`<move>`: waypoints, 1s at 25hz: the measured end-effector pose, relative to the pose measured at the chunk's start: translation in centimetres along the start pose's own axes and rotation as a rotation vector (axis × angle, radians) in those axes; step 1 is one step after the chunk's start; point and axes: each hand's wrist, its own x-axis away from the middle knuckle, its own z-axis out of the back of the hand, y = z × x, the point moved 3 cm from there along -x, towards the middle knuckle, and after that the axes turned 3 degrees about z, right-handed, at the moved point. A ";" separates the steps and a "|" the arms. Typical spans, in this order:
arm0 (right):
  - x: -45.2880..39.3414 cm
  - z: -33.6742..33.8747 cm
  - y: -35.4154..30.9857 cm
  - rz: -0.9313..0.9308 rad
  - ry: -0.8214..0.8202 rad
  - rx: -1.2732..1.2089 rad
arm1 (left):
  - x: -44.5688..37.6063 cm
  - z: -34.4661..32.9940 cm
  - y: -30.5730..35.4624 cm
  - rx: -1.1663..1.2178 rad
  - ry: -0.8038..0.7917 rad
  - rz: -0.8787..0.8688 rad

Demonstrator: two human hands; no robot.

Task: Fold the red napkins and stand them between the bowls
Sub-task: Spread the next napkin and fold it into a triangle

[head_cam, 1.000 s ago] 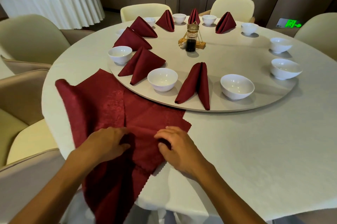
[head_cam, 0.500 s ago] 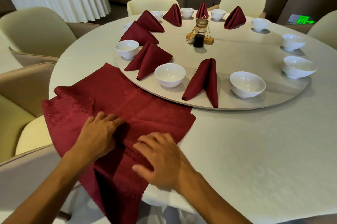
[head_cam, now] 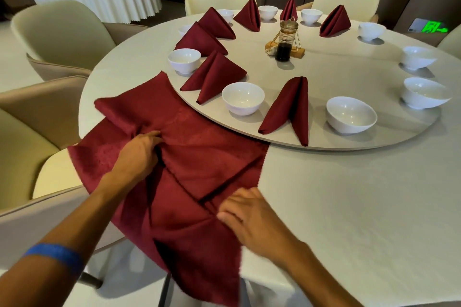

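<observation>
Head view shows the left hand (head_cam: 139, 154) with fingers curled into a bunched ridge of the flat napkins (head_cam: 189, 157), pinching cloth near the table's near-left edge. The right hand (head_cam: 249, 214) lies lower, at the near edge, its fingertips tucked on a folded flap of the same red cloth; whether it pinches or only presses I cannot tell. A blue band (head_cam: 57, 255) circles the left forearm.

Half a second ago both hands lay close together on the middle of the cloth. Now they have drawn apart, the left up toward the turntable (head_cam: 374, 142), the right back to the table edge, and a diagonal crease has appeared between them. I judge that a top napkin is being separated or given its first fold.

The loose cloth spreads from the turntable's near-left rim over the table's edge, hanging down. On the turntable, folded napkins already stand between bowls: the nearest folded napkin (head_cam: 289, 109) sits between a near bowl (head_cam: 243, 98) and a right bowl (head_cam: 351, 114). The gaps between bowls along the right rim hold none yet, so several remain. A sauce bottle (head_cam: 284, 42) stands near the centre.
</observation>
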 end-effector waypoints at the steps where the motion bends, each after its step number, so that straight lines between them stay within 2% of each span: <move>1: 0.9 1.5 1.2 -0.044 -0.021 -0.011 | -0.5 0.2 -1.2 -0.027 -0.031 0.033; 3: 2.5 4.5 3.7 -0.143 -0.082 0.070 | -1.2 0.7 -2.6 -0.126 -0.079 0.177; 5: 3.3 6.3 4.8 -0.254 -0.123 0.225 | -0.9 1.3 -1.3 -0.274 0.027 0.241; 7: 2.7 6.7 4.5 -0.346 -0.093 0.293 | 0.4 1.0 3.1 -0.203 0.069 0.078; 8: 2.2 6.2 4.3 -0.386 -0.114 0.271 | 1.5 0.5 5.9 -0.122 0.009 -0.019; 10: 1.9 4.4 4.1 -0.440 -0.254 0.178 | 3.9 -1.5 10.2 -0.136 -0.096 -0.158; 13: 2.9 3.3 4.9 -0.469 -0.402 0.221 | 3.7 -2.6 8.8 -0.187 -0.065 -0.120; 17: 6.5 5.2 6.6 -0.546 -0.379 0.254 | 1.8 -1.6 2.4 -0.291 -0.038 0.120; 21: 8.9 9.1 8.4 -0.731 -0.429 0.513 | 1.9 -1.9 2.5 -0.366 -0.088 0.237; 23: 9.5 11.6 9.4 -0.876 -0.366 0.663 | 1.6 -1.2 3.1 -0.377 -0.019 0.288; 25: 9.8 11.9 10.2 -0.895 -0.209 0.636 | 1.4 -1.1 6.1 -0.341 0.050 0.194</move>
